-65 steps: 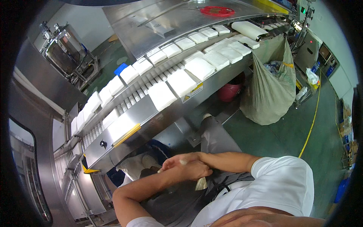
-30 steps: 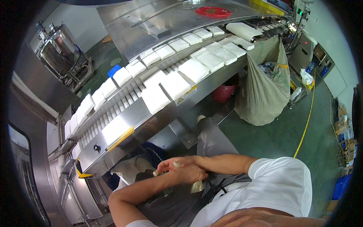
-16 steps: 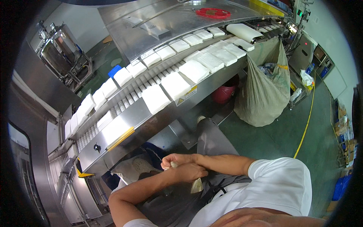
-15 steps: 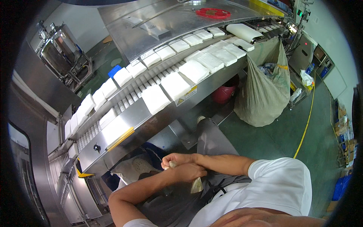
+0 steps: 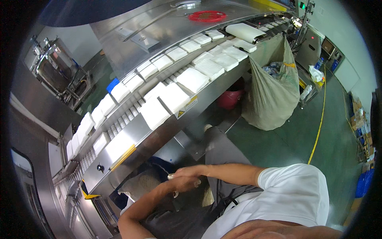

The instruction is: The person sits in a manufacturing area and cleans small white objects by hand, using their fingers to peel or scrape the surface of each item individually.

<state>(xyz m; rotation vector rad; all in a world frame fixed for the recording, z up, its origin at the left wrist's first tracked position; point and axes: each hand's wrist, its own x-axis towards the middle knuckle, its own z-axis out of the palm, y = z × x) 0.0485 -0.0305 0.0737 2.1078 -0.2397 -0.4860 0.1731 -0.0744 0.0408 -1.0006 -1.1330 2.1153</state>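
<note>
My right hand (image 5: 186, 171) and left hand (image 5: 184, 184) are together above my lap, the right one just beyond the left. The right hand's fingers are pressed together, with a small whitish bit (image 5: 171, 176) at their tips. The left hand's fingers are curled, and a pale cap-like bit (image 5: 197, 183) shows at one fingertip. Whatever lies between the hands is hidden. A limp, pale yellowish piece (image 5: 207, 197) rests on my lap beside the left hand; its kind is unclear.
A roller conveyor (image 5: 121, 124) crosses beyond my knees, bearing several white stacks of sheets (image 5: 192, 80). Under it stands a red bin (image 5: 230, 99). A beige sack (image 5: 271, 105) hangs at its right end. A red ring (image 5: 207, 16) lies on the metal table; a steel tank (image 5: 56, 69) stands far left.
My left hand has pulled clear of the yellowish piece, which hung beneath it. Both hands have shifted slightly. Another white stack has appeared on the rollers. The view has turned a little.
</note>
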